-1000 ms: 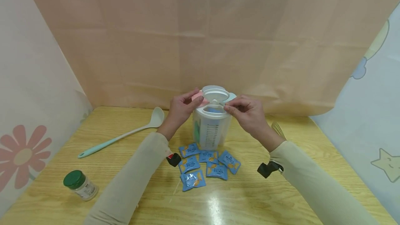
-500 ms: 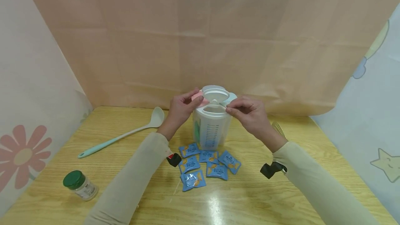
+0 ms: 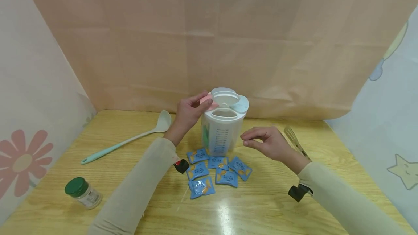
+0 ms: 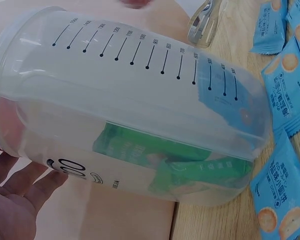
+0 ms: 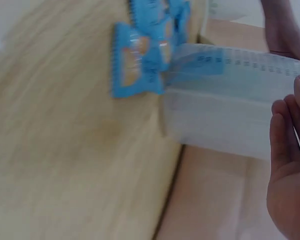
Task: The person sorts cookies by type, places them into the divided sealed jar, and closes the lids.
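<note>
While the left hand (image 3: 188,113) is gripping the rim of one translucent white plastic measuring container (image 3: 222,126) with its flip lid open, the right hand (image 3: 266,143) is hovering beside it, fingers loosely curled and holding nothing. Six blue snack packets (image 3: 215,171) are lying on the wooden worktop (image 3: 261,206) before the container.

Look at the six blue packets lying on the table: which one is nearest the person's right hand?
The rightmost blue packet, tilted, at the right end of the cluster. It lies just below and left of the right hand; the others sit farther left.
</note>
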